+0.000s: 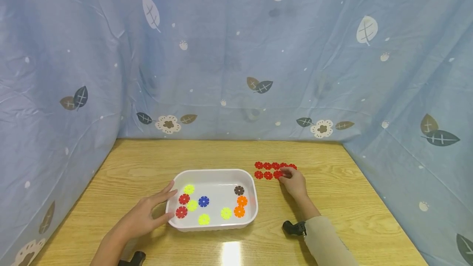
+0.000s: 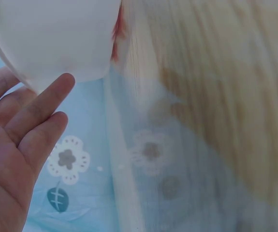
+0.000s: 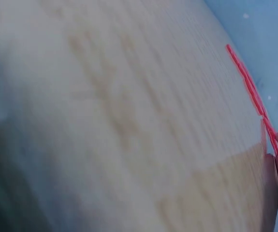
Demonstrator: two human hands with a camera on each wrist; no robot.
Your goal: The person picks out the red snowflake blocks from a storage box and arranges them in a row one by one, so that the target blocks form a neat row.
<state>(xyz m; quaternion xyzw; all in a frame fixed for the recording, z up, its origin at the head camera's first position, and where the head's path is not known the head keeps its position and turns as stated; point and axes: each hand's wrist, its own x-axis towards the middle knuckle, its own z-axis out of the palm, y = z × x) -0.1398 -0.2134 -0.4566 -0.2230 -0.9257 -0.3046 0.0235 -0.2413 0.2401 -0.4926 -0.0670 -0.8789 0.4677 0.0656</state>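
A white tray (image 1: 212,228) holds several notched plastic discs: a blue disc (image 1: 203,201), a brown disc (image 1: 239,190), yellow, red and orange ones. My left hand (image 1: 145,212) touches the tray's left end, fingers at the rim and thumb by the near corner. Its fingers look fairly straight beside the tray wall (image 2: 56,38) in the left wrist view. To the tray's right, red discs lie in two rows. My right hand (image 1: 295,182) pinches a red disc (image 1: 277,174) at the right of the nearer row. That hand hides part of both rows.
The wooden table (image 1: 318,155) carries everything. A blue patterned curtain (image 1: 221,52) hangs at the back and both sides. An orange disc (image 1: 239,211) lies against another near the tray's right end. Each wrist wears a black device (image 1: 293,228).
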